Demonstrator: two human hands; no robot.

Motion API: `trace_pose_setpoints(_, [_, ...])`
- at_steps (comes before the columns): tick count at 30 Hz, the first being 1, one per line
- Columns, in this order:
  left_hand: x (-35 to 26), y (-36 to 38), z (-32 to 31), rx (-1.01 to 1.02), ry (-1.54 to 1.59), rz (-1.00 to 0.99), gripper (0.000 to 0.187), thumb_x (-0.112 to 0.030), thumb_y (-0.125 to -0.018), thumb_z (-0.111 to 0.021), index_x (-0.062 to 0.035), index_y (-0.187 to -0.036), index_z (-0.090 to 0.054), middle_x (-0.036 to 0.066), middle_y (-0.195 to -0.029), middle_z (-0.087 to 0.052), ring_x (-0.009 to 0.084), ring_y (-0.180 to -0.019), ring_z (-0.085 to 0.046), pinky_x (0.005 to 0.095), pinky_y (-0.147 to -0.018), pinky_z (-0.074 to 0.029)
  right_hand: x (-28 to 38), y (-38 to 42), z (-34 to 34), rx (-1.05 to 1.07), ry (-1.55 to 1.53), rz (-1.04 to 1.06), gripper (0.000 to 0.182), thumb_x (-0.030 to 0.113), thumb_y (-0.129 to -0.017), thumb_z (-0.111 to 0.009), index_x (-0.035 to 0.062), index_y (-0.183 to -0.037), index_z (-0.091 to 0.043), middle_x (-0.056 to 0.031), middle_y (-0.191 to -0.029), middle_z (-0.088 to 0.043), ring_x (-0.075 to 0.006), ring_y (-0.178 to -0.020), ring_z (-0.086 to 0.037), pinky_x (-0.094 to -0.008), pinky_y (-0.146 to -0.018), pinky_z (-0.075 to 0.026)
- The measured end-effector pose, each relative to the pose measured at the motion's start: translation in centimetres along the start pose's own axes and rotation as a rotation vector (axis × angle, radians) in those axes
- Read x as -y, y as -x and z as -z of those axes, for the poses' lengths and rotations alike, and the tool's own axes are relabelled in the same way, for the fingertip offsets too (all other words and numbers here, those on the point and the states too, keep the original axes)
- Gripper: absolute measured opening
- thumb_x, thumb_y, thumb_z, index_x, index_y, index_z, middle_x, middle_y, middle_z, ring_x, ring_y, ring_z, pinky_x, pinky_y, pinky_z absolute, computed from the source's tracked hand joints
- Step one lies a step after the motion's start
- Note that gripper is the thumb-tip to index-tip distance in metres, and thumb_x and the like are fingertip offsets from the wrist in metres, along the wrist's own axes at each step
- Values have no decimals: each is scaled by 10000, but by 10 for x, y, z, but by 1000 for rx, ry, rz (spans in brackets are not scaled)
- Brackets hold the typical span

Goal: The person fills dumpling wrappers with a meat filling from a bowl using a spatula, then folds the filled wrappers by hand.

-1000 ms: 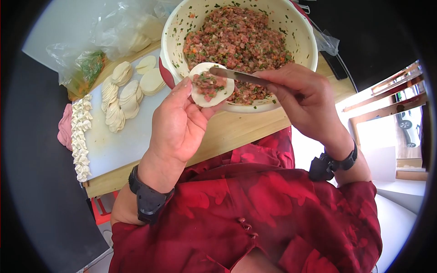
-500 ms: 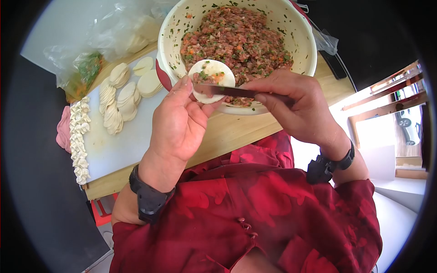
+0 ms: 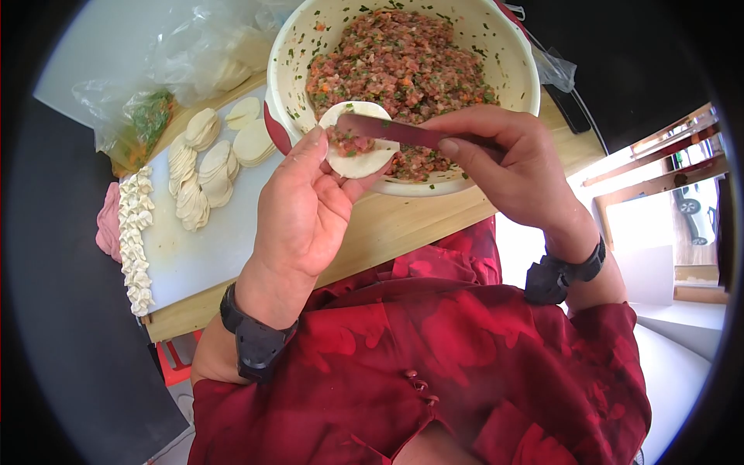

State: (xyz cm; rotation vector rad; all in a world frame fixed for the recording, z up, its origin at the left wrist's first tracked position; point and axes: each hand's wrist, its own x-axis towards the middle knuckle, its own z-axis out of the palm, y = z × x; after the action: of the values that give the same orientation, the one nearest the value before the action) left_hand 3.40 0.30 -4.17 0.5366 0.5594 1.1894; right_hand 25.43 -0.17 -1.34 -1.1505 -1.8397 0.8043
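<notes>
A round white dough wrapper (image 3: pixel 363 164) rests on the fingers of my left hand (image 3: pixel 304 203), its edge pinched at the thumb. Some minced filling lies on the wrapper. My right hand (image 3: pixel 515 167) is closed round the handle of a flat dark spreader (image 3: pixel 395 131), whose blade reaches over the upper part of the wrapper. Both hands are at the near rim of a large cream bowl (image 3: pixel 521 77) holding a meat filling (image 3: pixel 403 58) with green and orange bits.
Left of the bowl, stacked wrappers (image 3: pixel 218 172) lie on a white board (image 3: pixel 174 263), with a row of folded dumplings (image 3: pixel 136 240) along its left edge. Plastic bags (image 3: pixel 198 58) sit behind. A pink cloth-like item (image 3: pixel 108 222) is beyond the dumplings.
The spreader's blade has moved up across the wrapper, and its tip now points up and left. The filling on the wrapper sits more gathered towards the left. My left hand has hardly moved.
</notes>
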Motion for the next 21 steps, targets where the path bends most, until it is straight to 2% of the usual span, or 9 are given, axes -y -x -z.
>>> trace_pose_setpoints(7, [-3,2,6,5,-24,12,415,-138,-1004,-392,30,-1380,-338,161,-1359,-484,285,-1241,-510,460,-1061,-444,-10,-2,13,37,37,-56,174,39,-886,-601,13,-1035,-687,-32,-746,-637,-51,-662,-515,-228,-594,-446])
trace_pose_setpoints(9, [-5,6,6,-27,22,-3,367,-146,-1000,-400,46,-1313,-412,159,-1302,-525,282,-1203,-539,477,-1019,-478,-9,-3,20,-3,-16,-40,162,39,-864,-611,8,-1001,-692,-76,-759,-654,-107,-643,-561,-254,-603,-462])
trace_pose_setpoints(10, [-6,9,8,-26,23,1,367,-146,-1000,-400,46,-1313,-412,159,-1302,-525,282,-1203,-539,477,-1019,-478,-7,-6,23,-4,-15,-43,162,39,-864,-611,8,-1001,-692,-76,-759,-654,-107,-643,-561,-254,-603,-462])
trace_pose_setpoints(12, [-9,16,15,-70,-12,27,381,-155,-998,-401,52,-1318,-410,167,-1304,-528,286,-1207,-539,465,-1023,-476,-5,-8,29,68,338,53,156,33,-820,-619,13,-949,-704,-125,-798,-669,-226,-663,-621,-323,-627,-489])
trace_pose_setpoints(13, [-10,20,18,-103,-23,32,390,-163,-998,-401,56,-1321,-409,170,-1304,-529,287,-1207,-539,456,-1025,-476,-7,-11,27,100,399,118,155,48,-790,-607,21,-902,-710,-153,-803,-668,-336,-713,-628,-400,-658,-498])
trace_pose_setpoints(16, [-14,32,33,-140,-38,33,390,-170,-1000,-403,52,-1320,-410,173,-1308,-526,288,-1210,-538,458,-1023,-478,-11,-21,18,158,470,177,171,57,-778,-591,32,-895,-713,-166,-778,-662,-360,-736,-626,-430,-679,-497])
trace_pose_setpoints(21, [-18,41,47,-157,-16,58,399,-168,-1011,-388,41,-1351,-376,170,-1351,-495,293,-1243,-509,473,-1052,-451,-22,-40,-4,205,612,150,184,43,-769,-596,38,-911,-712,-167,-794,-657,-361,-778,-625,-433,-702,-497])
